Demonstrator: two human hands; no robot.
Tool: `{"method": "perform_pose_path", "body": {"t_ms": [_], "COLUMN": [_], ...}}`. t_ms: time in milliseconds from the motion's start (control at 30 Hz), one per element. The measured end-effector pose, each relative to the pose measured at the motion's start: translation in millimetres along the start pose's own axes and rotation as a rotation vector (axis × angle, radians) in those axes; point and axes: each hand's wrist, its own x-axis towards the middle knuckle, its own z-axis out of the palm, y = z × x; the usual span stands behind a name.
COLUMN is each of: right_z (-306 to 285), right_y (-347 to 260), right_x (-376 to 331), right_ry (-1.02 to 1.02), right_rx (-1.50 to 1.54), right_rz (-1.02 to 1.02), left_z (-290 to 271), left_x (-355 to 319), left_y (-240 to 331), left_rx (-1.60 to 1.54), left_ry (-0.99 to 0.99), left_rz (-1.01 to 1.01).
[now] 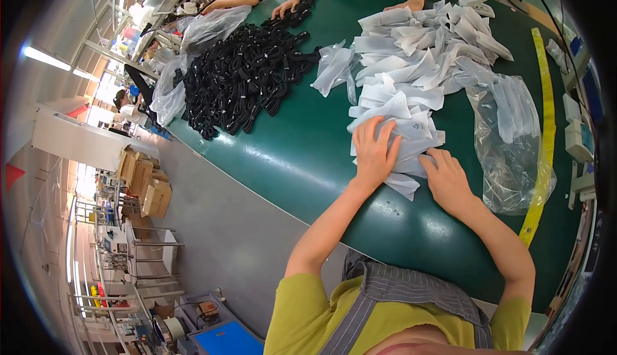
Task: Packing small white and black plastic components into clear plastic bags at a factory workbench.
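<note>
A long pile of frosted white plastic bags [402, 66] runs away from me over the green table [283, 175]. On the near end of the pile my left hand [375, 152] lies palm down, its fingers spread over the top bags. My right hand [447, 176] rests at the right edge of these same near bags [411, 143], fingers apart and tips touching the bag edge. Neither hand visibly grips anything; the undersides of both are hidden.
A heap of black coiled straps or cords [247, 75] covers the table's left side, beside clear plastic sheeting [215, 27]. At right lie a large clear bag [508, 156] and a yellow measuring tape [547, 111]. Across the table, a co-worker's hand [286, 8] reaches the black heap.
</note>
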Motion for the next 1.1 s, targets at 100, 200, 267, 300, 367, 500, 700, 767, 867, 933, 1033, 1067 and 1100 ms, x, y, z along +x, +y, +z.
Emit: {"method": "perform_pose_path", "body": {"t_ms": [100,200,267,300,367,500,700,767,867,933,1033,1067,1100], "right_z": [14.2,3.0,-1.4,-1.5,0.0,6.0,6.3,7.4,12.7,13.4,11.1,9.3,5.9], "right_y": [5.5,-5.2,-8.2,-8.1,-4.2,-0.3,-9.3,-16.3,-12.8,-13.8,-13.8,-15.3,-14.8], "right_x": [5.4,4.3,3.5,3.8,3.5,-1.2,-8.4,-6.3,-6.5,-14.9,-17.2,-14.8,-6.6], "right_ry": [-0.004,0.079,0.065,0.067,-0.114,-0.058,0.062,0.025,0.035,0.019,-0.059,-0.126,-0.120], "right_rx": [0.019,-0.058,-0.100,-0.106,-0.096,-0.075,0.196,0.266,0.304,0.308,0.372,0.426,0.435], "right_rz": [0.026,-0.071,-0.134,-0.134,-0.063,-0.068,-0.141,-0.091,-0.018,-0.005,-0.050,-0.095,-0.108], "left_z": [-40.5,-56.6,-51.4,-47.4,-41.8,-44.6,-63.5,-60.6,-61.8,-60.0,-52.6,-51.0,-52.0], "left_x": [-39.7,-71.1,-70.0,-67.5,-61.2,-73.7,-98.0,-97.0,-75.7,-75.1,-82.7,-87.0,-89.0], "left_y": [20.1,21.0,16.3,14.5,12.2,12.3,41.2,29.0,30.0,34.3,27.8,23.7,19.6], "left_rx": [-0.054,0.005,-0.014,-0.035,-0.044,-0.111,-0.218,-0.104,-0.073,-0.034,-0.065,-0.149,-0.131], "left_ry": [-0.030,-0.358,-0.340,-0.329,-0.319,-0.339,-0.360,-0.397,-0.326,-0.333,-0.375,-0.413,-0.415], "left_rz": [0.319,0.351,0.322,0.289,0.316,0.363,0.383,0.348,0.434,0.431,0.413,0.396,0.394]}}
